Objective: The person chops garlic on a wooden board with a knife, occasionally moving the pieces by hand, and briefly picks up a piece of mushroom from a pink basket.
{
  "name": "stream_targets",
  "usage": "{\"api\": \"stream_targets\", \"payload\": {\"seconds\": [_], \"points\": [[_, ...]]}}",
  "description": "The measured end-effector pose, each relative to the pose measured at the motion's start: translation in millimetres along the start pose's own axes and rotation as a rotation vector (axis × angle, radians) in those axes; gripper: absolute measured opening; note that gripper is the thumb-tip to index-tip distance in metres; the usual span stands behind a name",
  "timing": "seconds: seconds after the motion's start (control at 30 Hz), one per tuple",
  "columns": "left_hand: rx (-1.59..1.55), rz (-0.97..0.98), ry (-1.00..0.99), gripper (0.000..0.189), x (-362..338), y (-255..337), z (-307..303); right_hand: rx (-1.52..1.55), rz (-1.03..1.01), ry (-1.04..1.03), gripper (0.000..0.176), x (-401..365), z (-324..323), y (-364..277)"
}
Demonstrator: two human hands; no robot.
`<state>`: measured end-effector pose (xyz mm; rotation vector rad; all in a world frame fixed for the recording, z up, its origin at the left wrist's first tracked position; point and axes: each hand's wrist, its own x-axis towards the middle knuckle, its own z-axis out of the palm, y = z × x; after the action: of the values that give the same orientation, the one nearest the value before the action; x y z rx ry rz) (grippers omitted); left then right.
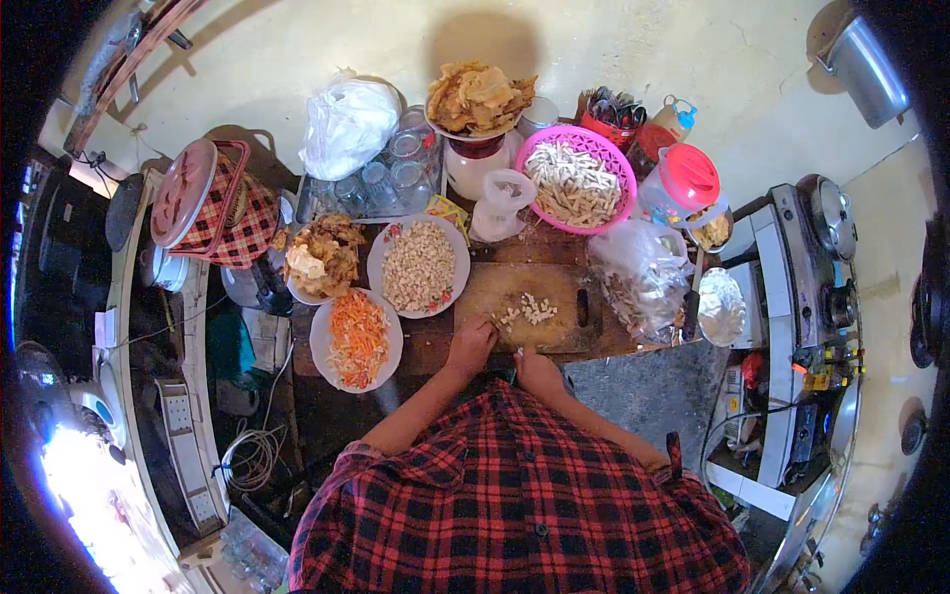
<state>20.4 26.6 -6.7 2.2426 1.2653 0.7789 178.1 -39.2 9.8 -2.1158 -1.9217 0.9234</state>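
Observation:
A wooden cutting board [485,288] lies at the table's near edge, with a small heap of pale diced pieces [537,310] on it. My left hand [475,343] rests at the board's near left corner, its fingers curled in. Just right of it, my right hand [536,369] is closed at the board's near edge, low in front of my body. What the two hands hold, I cannot make out. Left of the board stands a floral plate [459,249] full of pale diced cubes. Nearer me is a plate [319,346] of shredded orange and white vegetables.
A pink basket [630,188] of pale strips stands behind the board. To its right are a red-lidded pitcher [690,173] and a filled plastic bag [643,272]. Fried food [480,99], glasses [379,183] and a white bag [348,127] stand at the back. A stove [804,238] is far right.

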Motion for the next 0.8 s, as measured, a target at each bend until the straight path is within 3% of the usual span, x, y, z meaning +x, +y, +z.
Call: {"api": "stream_targets", "payload": {"seconds": [0.47, 0.53, 0.63, 0.8], "points": [[-0.025, -0.040, 0.068, 0.011, 4.3, 7.3, -4.1, 0.058, 0.007, -0.024, 0.031, 0.9, -8.6, 10.7], [-0.026, -0.050, 0.007, 0.012, 6.9, 1.1, 3.5, 0.158, -0.033, 0.093, 0.031, -3.2, -7.9, 26.7], [-0.059, 0.057, 0.031, 0.012, 16.8, -2.8, 12.7, 0.190, 0.008, 0.128, 0.039, -9.9, -12.4, 43.1], [-0.052, 0.103, -0.017, 0.014, 34.3, 3.0, 27.4, 0.253, 0.125, 0.180, 0.036, -26.3, -41.3, 46.9]]}}
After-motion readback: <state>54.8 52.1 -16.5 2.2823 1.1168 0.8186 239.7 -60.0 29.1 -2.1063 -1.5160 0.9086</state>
